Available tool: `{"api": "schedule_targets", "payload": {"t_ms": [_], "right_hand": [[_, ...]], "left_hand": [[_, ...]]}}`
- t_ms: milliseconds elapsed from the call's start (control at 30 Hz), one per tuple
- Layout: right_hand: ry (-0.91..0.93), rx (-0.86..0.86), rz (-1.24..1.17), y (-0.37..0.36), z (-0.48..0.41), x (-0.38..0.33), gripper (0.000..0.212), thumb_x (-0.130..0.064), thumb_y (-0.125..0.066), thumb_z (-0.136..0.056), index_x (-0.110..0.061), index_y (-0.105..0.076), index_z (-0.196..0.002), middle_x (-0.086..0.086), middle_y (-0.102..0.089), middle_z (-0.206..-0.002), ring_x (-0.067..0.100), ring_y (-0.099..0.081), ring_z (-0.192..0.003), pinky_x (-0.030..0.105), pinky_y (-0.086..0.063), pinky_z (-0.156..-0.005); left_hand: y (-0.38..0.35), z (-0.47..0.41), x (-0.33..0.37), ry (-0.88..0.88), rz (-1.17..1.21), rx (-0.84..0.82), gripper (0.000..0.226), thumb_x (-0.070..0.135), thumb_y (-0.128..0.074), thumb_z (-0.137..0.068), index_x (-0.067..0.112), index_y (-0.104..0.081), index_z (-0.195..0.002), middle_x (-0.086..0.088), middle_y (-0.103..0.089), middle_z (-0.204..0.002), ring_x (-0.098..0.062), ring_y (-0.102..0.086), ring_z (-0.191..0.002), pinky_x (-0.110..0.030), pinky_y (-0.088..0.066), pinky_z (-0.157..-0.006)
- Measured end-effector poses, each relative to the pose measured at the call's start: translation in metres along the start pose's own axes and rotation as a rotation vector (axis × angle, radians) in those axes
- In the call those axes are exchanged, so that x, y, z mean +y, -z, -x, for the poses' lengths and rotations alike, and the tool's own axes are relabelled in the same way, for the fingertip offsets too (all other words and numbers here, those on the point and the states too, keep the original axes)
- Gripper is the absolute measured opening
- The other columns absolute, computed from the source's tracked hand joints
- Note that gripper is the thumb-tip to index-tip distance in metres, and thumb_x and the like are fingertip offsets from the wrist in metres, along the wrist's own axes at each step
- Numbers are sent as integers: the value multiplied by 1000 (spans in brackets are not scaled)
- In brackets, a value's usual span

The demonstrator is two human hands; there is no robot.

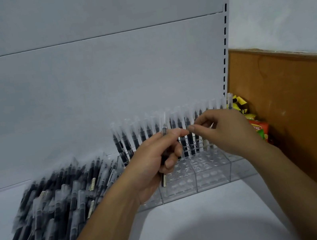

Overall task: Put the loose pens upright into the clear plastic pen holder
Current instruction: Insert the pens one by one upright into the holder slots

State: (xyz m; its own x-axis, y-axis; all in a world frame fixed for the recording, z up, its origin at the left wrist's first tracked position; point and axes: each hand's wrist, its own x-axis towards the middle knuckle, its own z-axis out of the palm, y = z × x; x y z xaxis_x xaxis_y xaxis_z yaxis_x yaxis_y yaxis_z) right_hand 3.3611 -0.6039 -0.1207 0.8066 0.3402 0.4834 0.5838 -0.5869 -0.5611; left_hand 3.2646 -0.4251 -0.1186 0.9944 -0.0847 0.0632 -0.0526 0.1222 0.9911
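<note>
Grip of the left hand (pixel 155 158) was wrapped round a black clear-capped pen (pixel 163 128), cap-up just over the clear plastic pen holder (pixel 211 176), I'd guess to line up a free hole; right hand (pixel 224 127) was pinching, couldn't tell on what.

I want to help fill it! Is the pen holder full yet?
Not full. The holder has pens standing upright only in its back rows; the front holes are empty.
</note>
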Motion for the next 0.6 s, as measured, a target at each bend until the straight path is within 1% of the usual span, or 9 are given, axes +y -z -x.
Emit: {"api": "schedule_targets", "payload": {"t_ms": [133,200,267,333,367,433,500,567,600], "right_hand": [[76,63,-387,5,5,-14,34,-54,-59,-86,-24,-74,-83,-3,-67,-73,8,-55,-60,30,-47,-58],[95,5,-518,4,8,-24,35,-53,-56,-83,-24,-75,-88,-5,-67,-85,11,-59,-73,29,-50,-67],[102,-48,-595,4,10,-28,26,-45,-60,-83,-24,-75,-89,-7,-65,-94,24,-60,-88,36,-51,-79],[75,-67,-672,6,9,-25,20,-34,-65,-83,-17,-75,-89,-2,-65,-96,35,-59,-91,42,-51,-79],[54,-73,-716,8,9,-24,18,-28,-67,-84,-12,-74,-89,1,-65,-95,35,-60,-89,40,-52,-75],[30,-88,-776,8,9,-22,15,-20,-68,-86,-6,-72,-88,6,-66,-91,25,-64,-82,30,-52,-72],[14,-64,-817,9,8,-22,10,-15,-66,-89,-8,-71,-86,2,-67,-82,14,-63,-74,24,-51,-67],[-34,37,-909,11,6,-21,11,-15,-62,-92,-14,-69,-84,-4,-69,-75,6,-54,-59,17,-46,-56],[-62,113,-952,13,4,-19,11,-17,-61,-94,-15,-67,-84,-3,-72,-78,4,-51,-55,15,-44,-52]], "left_hand": [[-8,-1,8,23,-92,-14,27,38,-59,-93,18,-71,-108,4,-58,-70,-6,-39,-49,-17,-30,-43],[-14,-3,13,37,-144,-29,27,35,-59,-94,14,-69,-107,4,-58,-69,-6,-40,-49,-17,-30,-44],[-22,-6,18,45,-205,-44,17,30,-58,-95,18,-68,-90,3,-58,-68,-6,-40,-48,-17,-29,-44],[-28,-8,20,46,-253,-41,16,26,-56,-96,19,-61,-82,3,-59,-68,-5,-41,-48,-16,-30,-44],[-31,-9,20,46,-273,-40,16,25,-56,-96,18,-59,-82,3,-59,-68,-5,-41,-48,-15,-31,-44],[-36,-9,20,48,-302,-43,15,26,-56,-97,17,-58,-86,4,-60,-70,-5,-43,-50,-14,-33,-44],[-38,-9,22,48,-327,-6,13,30,-58,-96,17,-61,-94,6,-66,-74,-6,-53,-55,-14,-39,-48],[-34,-8,21,57,-441,86,20,37,-60,-94,25,-61,-110,11,-73,-87,-2,-66,-70,-16,-47,-62],[-29,-5,18,39,-551,138,26,42,-60,-92,31,-59,-116,15,-72,-94,4,-66,-78,-17,-48,-69]]}}
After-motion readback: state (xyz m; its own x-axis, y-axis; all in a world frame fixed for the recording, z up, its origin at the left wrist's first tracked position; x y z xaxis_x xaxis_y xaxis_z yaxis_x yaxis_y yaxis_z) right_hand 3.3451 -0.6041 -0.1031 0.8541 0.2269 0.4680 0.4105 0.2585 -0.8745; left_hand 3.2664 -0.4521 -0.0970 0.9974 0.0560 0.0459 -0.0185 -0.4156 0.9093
